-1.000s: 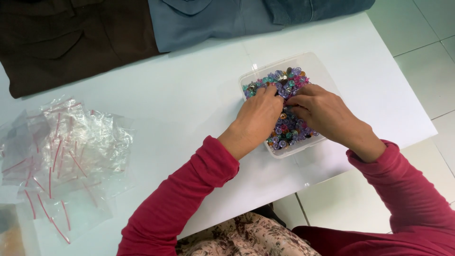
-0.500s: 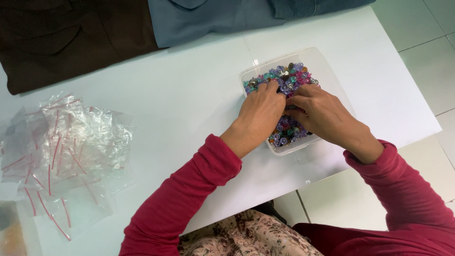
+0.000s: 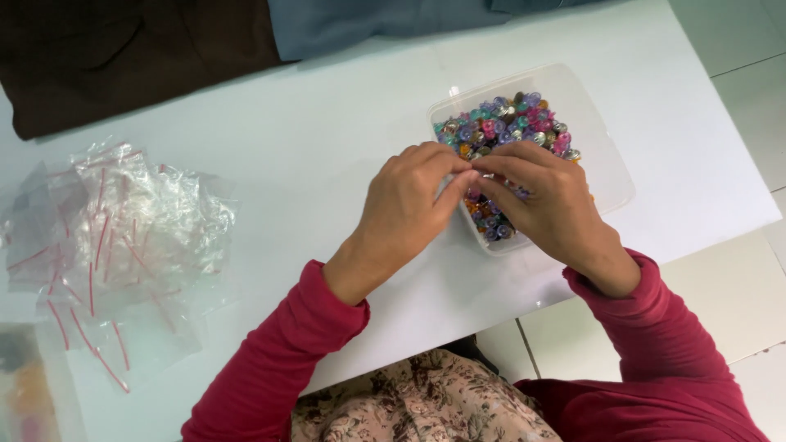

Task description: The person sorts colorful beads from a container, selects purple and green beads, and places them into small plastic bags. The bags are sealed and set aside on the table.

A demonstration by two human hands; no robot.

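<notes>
Both hands sit over the near-left edge of the clear plastic tub (image 3: 602, 176), which holds a heap of small multicoloured beads or buttons (image 3: 508, 123) and lies at about 2 o'clock from the table's middle. Left hand (image 3: 405, 205) and right hand (image 3: 548, 205) meet fingertip to fingertip at the tub's 9 o'clock rim. Left fingers (image 3: 446, 164) are curled together, thumb pressed toward the forefinger; right fingers (image 3: 503, 168) likewise drawn together into a pinch. Something small or thin may be between them, maybe a bag mouth, but the frame does not show it: cannot tell what is gripped, if anything.

Progress, as a judgement: early. Tub looks full, heaped at its far end. The pile of small clear zip bags with red seal strips (image 3: 115, 229) at 9 o'clock looks empty and untouched, well apart from the hands. A blurred patch of something coloured (image 3: 29, 393) sits at 7 o'clock, too soft to identify.

Around: white table (image 3: 311, 147), dark brown cloth (image 3: 131, 57) at 11 o'clock, grey-blue cloth (image 3: 368, 24) at 12 o'clock, both lying over the far edge. Nothing stands between the hands and the tub. The tub lies near the table's right edge.
</notes>
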